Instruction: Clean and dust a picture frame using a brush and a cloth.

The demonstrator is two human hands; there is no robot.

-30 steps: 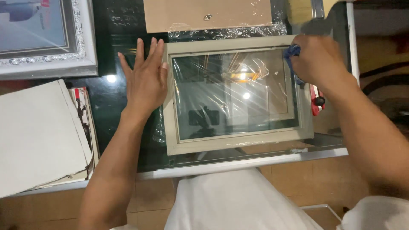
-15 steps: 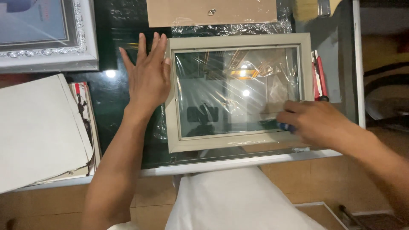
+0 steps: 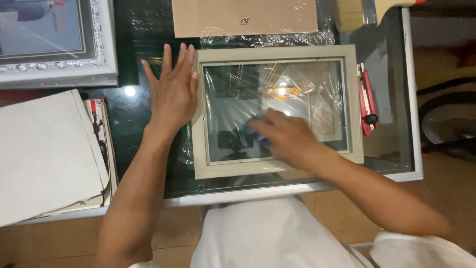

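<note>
- Beige rectangular wooden picture frame with a glass pane (image 3: 276, 168) lies flat on the dark glass surface (image 3: 134, 129), near its front edge and square to the person, so the whole pane is open to a wipe.
- Left hand (image 3: 172, 94) sits flat at the frame's left rail, fingers spread and straight, nothing in its grip. Palm is on the surface and the fingertips touch the rail, which looks like bracing so the frame cannot slide leftward.
- Right hand (image 3: 285, 136) is over the lower middle of the pane, blurred with motion, its grip bunched around a small blue cloth (image 3: 258, 133) pressed to the glass.
- Clear crinkled plastic film (image 3: 267, 37) spills out just behind the frame's far rail, apparently the wrapping, left out of the wiping path.
- Brown flat backing board with a small metal hanger (image 3: 243, 17) waits beyond that film, behind the frame.
- Red utility knife (image 3: 367, 101) lies just right of the frame, parallel to its right rail, handy but off the glass.
- Silver ornate framed picture (image 3: 59, 44) rests far left and behind the frame.
- Pale grey cardboard sheets (image 3: 44, 154) are stacked well left of the frame, over some printed booklets.
</note>
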